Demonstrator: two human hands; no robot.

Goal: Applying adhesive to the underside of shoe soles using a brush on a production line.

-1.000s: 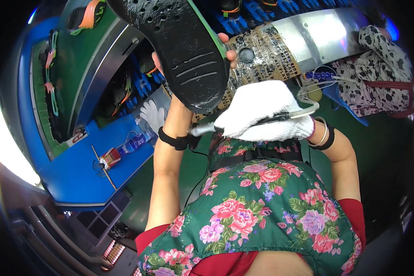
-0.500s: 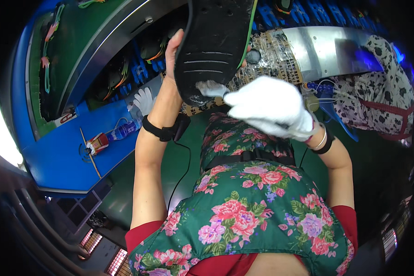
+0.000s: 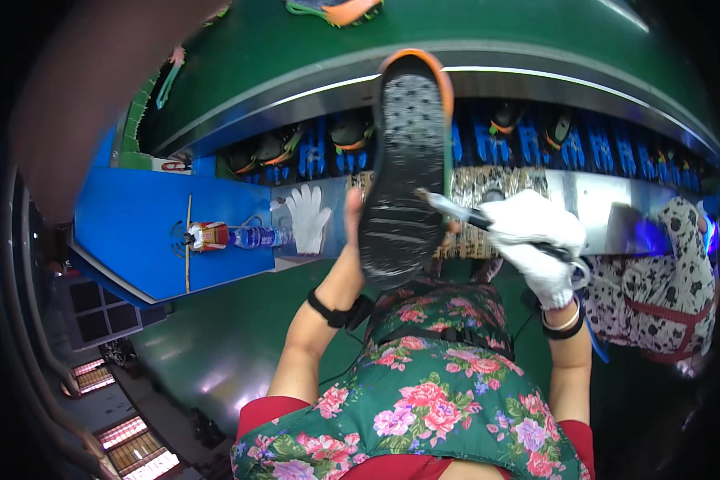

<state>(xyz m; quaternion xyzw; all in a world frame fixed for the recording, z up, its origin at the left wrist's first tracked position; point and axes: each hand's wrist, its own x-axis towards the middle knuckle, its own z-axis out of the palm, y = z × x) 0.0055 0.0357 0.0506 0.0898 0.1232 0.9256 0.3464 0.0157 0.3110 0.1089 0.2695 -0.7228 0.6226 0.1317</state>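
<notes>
My bare left hand (image 3: pixel 354 228) holds a black shoe sole (image 3: pixel 404 176) from the left and beneath, its thumb along the edge and fingertips showing at the right. An orange and green rim runs round the sole; its far part is speckled light grey and the near part has grooves. In a white knitted glove, my right hand (image 3: pixel 536 240) is closed round a slim brush (image 3: pixel 460 210) with a dark and pale handle. The brush tip meets or nearly meets the middle of the sole, near its right edge.
Across the back runs a green belt (image 3: pixel 504 36) behind a metal rail, with blue racks (image 3: pixel 600 148) of shoe parts below. A blue table (image 3: pixel 136 232) at left bears a bottle (image 3: pixel 256 237); a white glove (image 3: pixel 307 218) lies beside it. Spotted cloth (image 3: pixel 680 272) hangs at right.
My view has turned, so the whole sole now shows lower in the picture. The brush has moved from the sole's near end to its middle right side.
</notes>
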